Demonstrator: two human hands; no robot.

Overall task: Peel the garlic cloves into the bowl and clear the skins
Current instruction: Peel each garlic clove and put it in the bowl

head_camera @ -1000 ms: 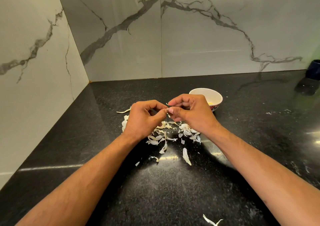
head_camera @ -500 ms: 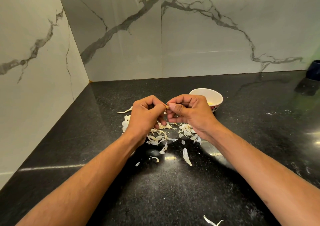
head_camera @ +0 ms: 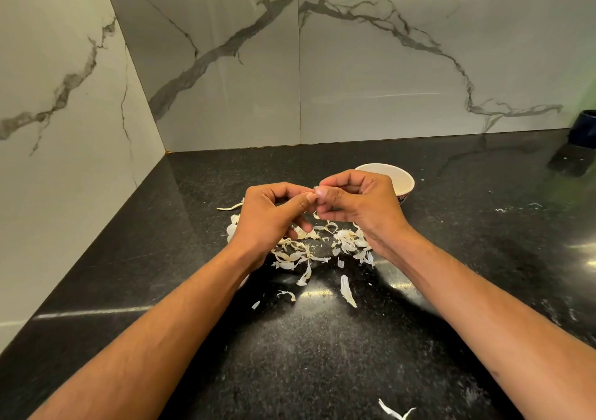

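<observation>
Since a second ago both hands have lifted slightly; the left hand [head_camera: 271, 216] and right hand [head_camera: 358, 205] pinch a barely visible garlic clove [head_camera: 315, 190] between fingertips, before the white bowl [head_camera: 404, 179]; small, firm, likely slippery, best gripped at its ends; papery skins [head_camera: 309, 252] litter the glossy black counter [head_camera: 322, 371].

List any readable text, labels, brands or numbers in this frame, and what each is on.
None readable.
bowl: patterned band near its base, no letters that can be made out.
dark container at the right edge: no label visible.
countertop, marble wall, garlic skins: no print or signs.
left hand and right hand pinch something small between the fingers; no marking on it can be made out.
</observation>
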